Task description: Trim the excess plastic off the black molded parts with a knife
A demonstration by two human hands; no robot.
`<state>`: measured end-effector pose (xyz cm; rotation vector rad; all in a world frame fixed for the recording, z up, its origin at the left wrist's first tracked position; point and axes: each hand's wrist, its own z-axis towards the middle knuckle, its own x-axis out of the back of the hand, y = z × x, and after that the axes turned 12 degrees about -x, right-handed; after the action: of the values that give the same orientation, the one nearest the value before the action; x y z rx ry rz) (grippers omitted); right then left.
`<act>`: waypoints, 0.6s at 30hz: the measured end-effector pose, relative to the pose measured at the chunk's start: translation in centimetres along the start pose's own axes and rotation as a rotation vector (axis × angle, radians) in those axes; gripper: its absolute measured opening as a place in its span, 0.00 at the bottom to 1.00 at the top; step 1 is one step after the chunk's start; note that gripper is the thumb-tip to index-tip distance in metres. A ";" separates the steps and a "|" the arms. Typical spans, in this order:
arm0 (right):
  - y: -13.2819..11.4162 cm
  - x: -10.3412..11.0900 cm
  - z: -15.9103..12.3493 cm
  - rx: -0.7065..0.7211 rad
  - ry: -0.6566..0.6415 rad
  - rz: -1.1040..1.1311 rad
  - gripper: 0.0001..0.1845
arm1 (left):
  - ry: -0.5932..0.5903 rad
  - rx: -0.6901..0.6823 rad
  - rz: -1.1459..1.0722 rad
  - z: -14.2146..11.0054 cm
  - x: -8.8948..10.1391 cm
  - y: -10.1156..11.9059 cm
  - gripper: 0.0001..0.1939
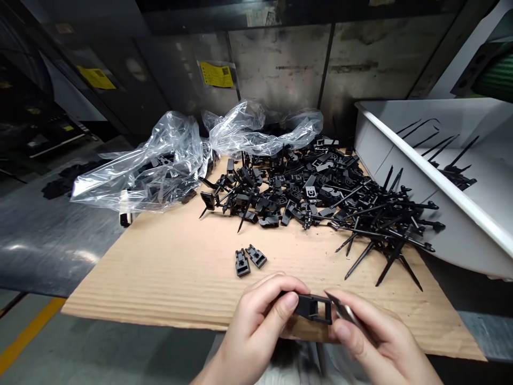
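My left hand (258, 321) pinches a small black plastic clip (315, 308) between thumb and fingers, low in the picture over the near edge of the cardboard sheet (172, 272). My right hand (377, 337) is closed on a thin flat metal blade (340, 309) whose tip meets the clip's right end. Two more black clips (249, 259) lie loose on the cardboard just beyond my hands. Farther back spreads a big heap of black clips and long black ties (320, 198).
Crumpled clear plastic bags (160, 160) holding more black parts lie at the back left. A white tray (441, 182) with several black ties stands tilted at the right. The cardboard rests on a grey metal bench (44, 235); metal panels with yellow labels rise behind.
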<state>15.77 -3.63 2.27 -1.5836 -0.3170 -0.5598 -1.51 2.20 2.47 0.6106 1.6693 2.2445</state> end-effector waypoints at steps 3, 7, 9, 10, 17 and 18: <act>1.5 1.4 0.2 0.274 0.117 -0.468 0.16 | -0.057 -0.063 0.207 0.4 0.4 -0.1 0.10; 2.1 2.7 -0.1 0.559 0.125 -0.831 0.16 | -0.179 -0.113 0.382 0.9 0.4 -0.4 0.11; 1.8 2.7 -0.4 0.617 0.111 -0.878 0.16 | -0.213 -0.126 0.447 1.1 0.2 -0.5 0.12; 1.7 2.5 -0.5 0.625 0.107 -0.897 0.17 | -0.219 -0.128 0.472 1.1 0.0 -0.5 0.12; 1.1 1.3 -0.3 0.553 0.118 -0.909 0.21 | -0.255 -0.131 0.540 1.5 -0.2 -0.5 0.12; 1.0 1.2 -0.3 0.561 0.126 -0.908 0.21 | -0.258 -0.131 0.542 1.5 -0.2 -0.5 0.13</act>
<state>17.23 -4.14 2.09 -0.7936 -1.0190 -1.1368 -0.65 3.52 2.32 1.3872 1.3297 2.4552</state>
